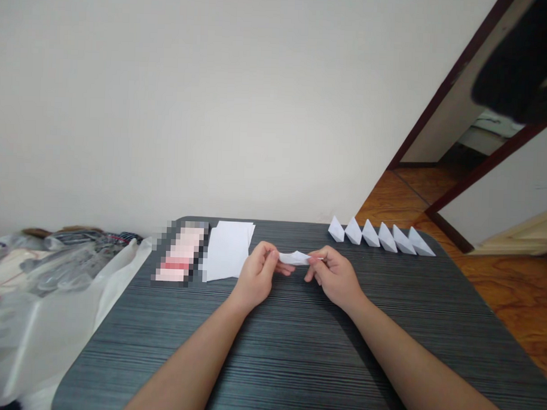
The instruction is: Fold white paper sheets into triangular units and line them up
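Between my two hands, above the middle of the dark table (268,348), is a folded white paper boat (295,258). My left hand (258,270) pinches its left end between thumb and fingers. At the other end, my right hand (336,276) grips the boat's tip the same way. Several finished paper boats (370,233) stand in a row at the table's far right. A small stack of white paper sheets (228,251) lies just left of my left hand.
A blurred-out phone-like object (181,252) lies at the table's far left. Plastic bags and cloth (65,269) are heaped beside the table on the left. A pale wall (214,107) rises behind it, and a wooden floor (517,273) with doorways is on the right.
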`<move>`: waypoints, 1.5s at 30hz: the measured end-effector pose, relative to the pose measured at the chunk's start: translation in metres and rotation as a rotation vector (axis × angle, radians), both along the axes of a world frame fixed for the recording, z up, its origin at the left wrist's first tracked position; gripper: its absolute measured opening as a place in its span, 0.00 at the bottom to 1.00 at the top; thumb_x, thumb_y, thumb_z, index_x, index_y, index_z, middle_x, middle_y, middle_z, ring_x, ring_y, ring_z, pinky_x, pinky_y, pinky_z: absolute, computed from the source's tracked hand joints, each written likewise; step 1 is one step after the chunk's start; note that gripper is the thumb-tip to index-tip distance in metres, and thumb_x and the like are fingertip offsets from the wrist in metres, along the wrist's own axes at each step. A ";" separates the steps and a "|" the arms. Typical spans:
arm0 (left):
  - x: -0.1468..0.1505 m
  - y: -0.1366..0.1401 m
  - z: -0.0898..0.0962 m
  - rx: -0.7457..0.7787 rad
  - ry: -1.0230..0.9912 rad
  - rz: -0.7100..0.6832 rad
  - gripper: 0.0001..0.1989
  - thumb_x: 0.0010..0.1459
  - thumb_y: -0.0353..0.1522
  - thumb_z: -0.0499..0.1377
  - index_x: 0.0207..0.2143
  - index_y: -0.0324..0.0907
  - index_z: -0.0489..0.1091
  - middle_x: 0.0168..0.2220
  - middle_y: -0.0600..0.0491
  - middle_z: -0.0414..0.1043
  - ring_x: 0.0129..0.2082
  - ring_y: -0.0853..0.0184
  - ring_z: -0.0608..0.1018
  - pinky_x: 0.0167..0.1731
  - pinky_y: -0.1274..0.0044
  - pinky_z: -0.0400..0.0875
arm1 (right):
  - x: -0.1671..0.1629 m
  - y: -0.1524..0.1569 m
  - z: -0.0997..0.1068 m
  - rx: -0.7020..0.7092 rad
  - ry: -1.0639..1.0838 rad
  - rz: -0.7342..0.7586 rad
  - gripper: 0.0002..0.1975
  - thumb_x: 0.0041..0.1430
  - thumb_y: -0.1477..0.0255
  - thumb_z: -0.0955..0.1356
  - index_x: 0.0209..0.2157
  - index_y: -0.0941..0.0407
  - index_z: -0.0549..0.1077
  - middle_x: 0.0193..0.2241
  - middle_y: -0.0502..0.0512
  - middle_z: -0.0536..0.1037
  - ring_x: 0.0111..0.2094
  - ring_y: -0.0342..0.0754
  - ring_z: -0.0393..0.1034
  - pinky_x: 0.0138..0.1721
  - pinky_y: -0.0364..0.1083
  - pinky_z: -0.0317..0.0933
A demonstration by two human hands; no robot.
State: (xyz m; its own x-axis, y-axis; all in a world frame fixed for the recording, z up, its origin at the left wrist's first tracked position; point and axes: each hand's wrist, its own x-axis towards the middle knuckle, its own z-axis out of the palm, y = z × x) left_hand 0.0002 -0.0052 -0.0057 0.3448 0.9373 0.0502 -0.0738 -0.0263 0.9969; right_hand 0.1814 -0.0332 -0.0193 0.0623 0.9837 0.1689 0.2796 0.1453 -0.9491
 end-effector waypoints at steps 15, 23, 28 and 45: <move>-0.003 -0.001 0.004 0.068 0.207 -0.051 0.11 0.56 0.36 0.55 0.35 0.37 0.67 0.26 0.49 0.76 0.24 0.68 0.77 0.29 0.76 0.72 | 0.003 -0.002 0.002 0.071 -0.058 0.065 0.07 0.60 0.68 0.63 0.32 0.56 0.69 0.22 0.51 0.75 0.21 0.43 0.67 0.25 0.42 0.58; 0.000 0.000 0.002 -0.028 0.094 -0.050 0.11 0.57 0.39 0.55 0.33 0.38 0.63 0.23 0.51 0.75 0.22 0.68 0.77 0.25 0.76 0.73 | 0.000 -0.001 0.001 -0.006 0.061 0.057 0.09 0.60 0.66 0.63 0.30 0.56 0.66 0.17 0.48 0.72 0.19 0.42 0.64 0.23 0.41 0.56; -0.001 0.000 0.003 -0.015 0.105 -0.041 0.11 0.57 0.38 0.55 0.32 0.37 0.64 0.23 0.50 0.76 0.22 0.68 0.77 0.26 0.77 0.73 | 0.000 0.001 -0.001 -0.098 0.111 0.160 0.07 0.55 0.68 0.66 0.34 0.56 0.66 0.18 0.46 0.71 0.18 0.42 0.65 0.21 0.40 0.56; -0.004 0.004 0.006 0.079 0.242 -0.070 0.12 0.55 0.38 0.56 0.29 0.36 0.69 0.24 0.51 0.73 0.25 0.70 0.73 0.29 0.78 0.67 | 0.002 0.003 -0.002 -0.128 0.182 0.144 0.10 0.56 0.66 0.66 0.25 0.57 0.67 0.21 0.50 0.74 0.18 0.41 0.67 0.22 0.41 0.59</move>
